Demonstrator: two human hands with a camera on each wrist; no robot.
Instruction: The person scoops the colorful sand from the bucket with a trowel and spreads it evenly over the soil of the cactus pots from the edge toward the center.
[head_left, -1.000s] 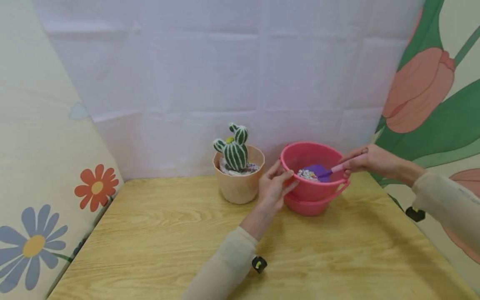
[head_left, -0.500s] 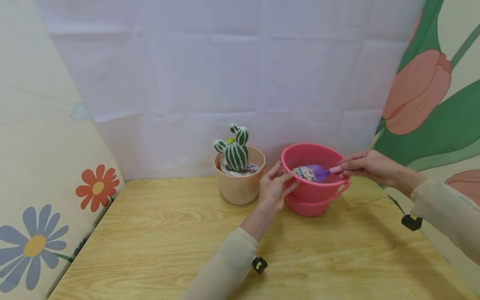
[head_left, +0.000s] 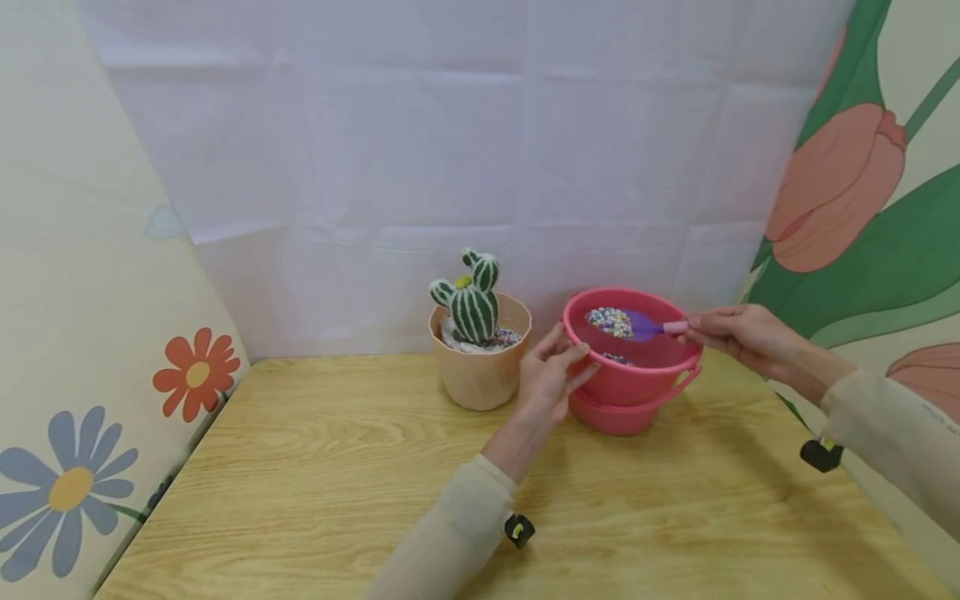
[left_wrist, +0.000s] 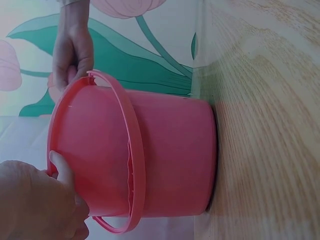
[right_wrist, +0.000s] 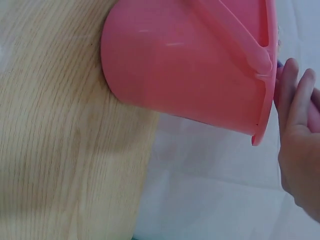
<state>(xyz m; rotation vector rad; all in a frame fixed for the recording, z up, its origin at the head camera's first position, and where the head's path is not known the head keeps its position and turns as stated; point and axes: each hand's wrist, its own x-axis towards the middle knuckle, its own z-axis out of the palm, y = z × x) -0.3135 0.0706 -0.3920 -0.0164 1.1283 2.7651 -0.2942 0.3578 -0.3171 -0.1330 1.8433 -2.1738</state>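
Note:
A pink bucket [head_left: 622, 383] stands on the table, its handle hanging down its near side. My left hand [head_left: 546, 375] grips the bucket's left rim, with the thumb over the edge in the left wrist view. In my right hand [head_left: 738, 333] is the pink handle of a small purple shovel [head_left: 643, 326]. The shovel's blade carries a heap of multicoloured pebbles [head_left: 609, 322] and is level with the bucket's opening. More pebbles show lower down inside the bucket. The right wrist view shows my right fingers [right_wrist: 300, 97] close to the rim, with the shovel mostly hidden.
Left of the bucket stands a peach flowerpot [head_left: 480, 379] holding a striped green cactus [head_left: 473, 314], with white material and some coloured pebbles around its base. The wooden table [head_left: 337, 483] meets a white cloth [head_left: 375, 167] behind. Flower-printed panels flank both sides.
The shovel has risen from inside the bucket up to the rim, now loaded with pebbles. Its blade has levelled out. My left hand stays on the rim.

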